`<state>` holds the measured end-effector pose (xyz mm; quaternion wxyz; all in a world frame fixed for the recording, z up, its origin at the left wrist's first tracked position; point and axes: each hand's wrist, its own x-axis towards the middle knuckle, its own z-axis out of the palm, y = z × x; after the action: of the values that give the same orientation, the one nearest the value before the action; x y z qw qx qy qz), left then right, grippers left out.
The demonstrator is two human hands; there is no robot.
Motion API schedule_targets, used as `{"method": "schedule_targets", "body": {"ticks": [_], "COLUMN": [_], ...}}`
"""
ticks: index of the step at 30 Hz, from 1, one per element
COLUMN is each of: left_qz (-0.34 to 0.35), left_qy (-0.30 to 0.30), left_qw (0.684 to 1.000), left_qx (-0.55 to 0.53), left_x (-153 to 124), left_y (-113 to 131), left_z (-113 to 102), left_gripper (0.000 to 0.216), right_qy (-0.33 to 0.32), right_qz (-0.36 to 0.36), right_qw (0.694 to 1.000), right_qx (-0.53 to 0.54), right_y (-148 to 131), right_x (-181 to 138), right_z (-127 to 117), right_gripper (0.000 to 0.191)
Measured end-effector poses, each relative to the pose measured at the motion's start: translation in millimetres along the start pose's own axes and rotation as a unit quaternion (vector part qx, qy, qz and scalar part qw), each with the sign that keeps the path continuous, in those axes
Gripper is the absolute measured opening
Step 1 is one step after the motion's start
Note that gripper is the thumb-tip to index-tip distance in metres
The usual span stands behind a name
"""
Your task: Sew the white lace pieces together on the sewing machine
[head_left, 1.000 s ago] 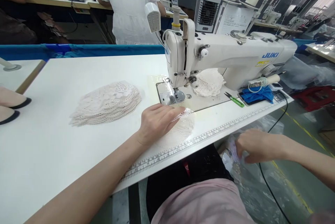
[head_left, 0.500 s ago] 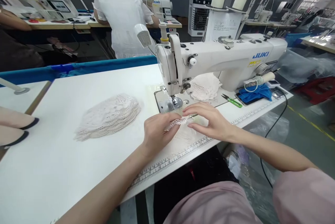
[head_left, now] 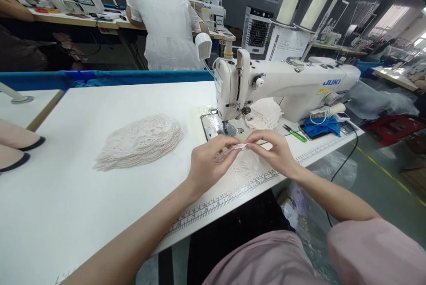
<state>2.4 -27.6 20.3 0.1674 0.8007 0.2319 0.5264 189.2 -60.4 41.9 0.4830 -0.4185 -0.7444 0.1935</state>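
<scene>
Between the fingertips of both my hands is a piece of white lace point(head_left: 240, 146), held just in front of the needle area of the white sewing machine point(head_left: 282, 78). My left hand point(head_left: 210, 160) pinches its left part, which partly hides behind the fingers. Thumb and forefinger of my right hand point(head_left: 274, 149) close on the other end. More pale lace point(head_left: 244, 165) hangs or lies below the hands; I cannot tell whether it joins the held piece. To the left rests a stack of lace pieces point(head_left: 141, 143), and another lace pile point(head_left: 262, 113) sits behind the needle, under the machine arm.
Green thread snips point(head_left: 295, 133) lie right of the needle plate, beside a blue cloth point(head_left: 321, 126). A printed ruler point(head_left: 213, 207) runs along the front edge of the white table point(head_left: 83, 214). Cone threads point(head_left: 289, 3) stand behind the machine. A person in white point(head_left: 168, 23) sits beyond.
My right thumb and fingers, spread apart before, have closed on the lace. The held lace has risen slightly. The camera view has shifted a little.
</scene>
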Motion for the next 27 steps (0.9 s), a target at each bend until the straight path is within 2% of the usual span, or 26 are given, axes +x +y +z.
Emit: {"method": "schedule_targets", "body": {"ticks": [4,6,8,11,14,17,20,23,27], "left_qz": [-0.014,-0.034,-0.062,-0.136,-0.154,-0.14,-0.088,-0.04,0.046], "left_qy": [-0.025,-0.038,-0.065,-0.141,-0.192,-0.195,-0.207,-0.196,-0.176], "left_qw": [0.999,0.999,0.996,0.975,0.965,0.971,0.958,0.94,0.921], "left_qx": [0.018,0.02,-0.008,-0.102,-0.096,0.005,0.176,0.276,0.344], "left_x": [4,6,9,14,14,7,-7,-19,-23], "left_y": [5,17,36,71,84,61,22,-3,-9], "left_z": [0,-2,-5,-9,-8,-2,4,4,1], "left_gripper": [0.005,0.005,0.007,0.015,0.019,0.02,0.015,0.003,0.016], "right_qy": [0.001,-0.013,-0.032,-0.079,-0.182,-0.261,-0.311,-0.306,-0.271], "right_qz": [-0.073,-0.085,-0.051,0.04,0.07,0.093,0.067,0.04,0.004], "right_qw": [0.995,0.993,0.996,0.995,0.98,0.959,0.945,0.947,0.952], "right_qx": [-0.068,-0.082,-0.066,-0.043,-0.034,-0.051,-0.073,-0.091,-0.143], "right_y": [0,-9,-27,-57,-68,-41,8,47,68], "right_x": [-7,-11,-17,-20,-10,8,25,35,41], "right_z": [-8,-16,-29,-53,-68,-57,-26,2,18], "right_gripper": [0.005,0.006,0.008,0.008,0.013,0.013,0.015,0.016,0.013]}}
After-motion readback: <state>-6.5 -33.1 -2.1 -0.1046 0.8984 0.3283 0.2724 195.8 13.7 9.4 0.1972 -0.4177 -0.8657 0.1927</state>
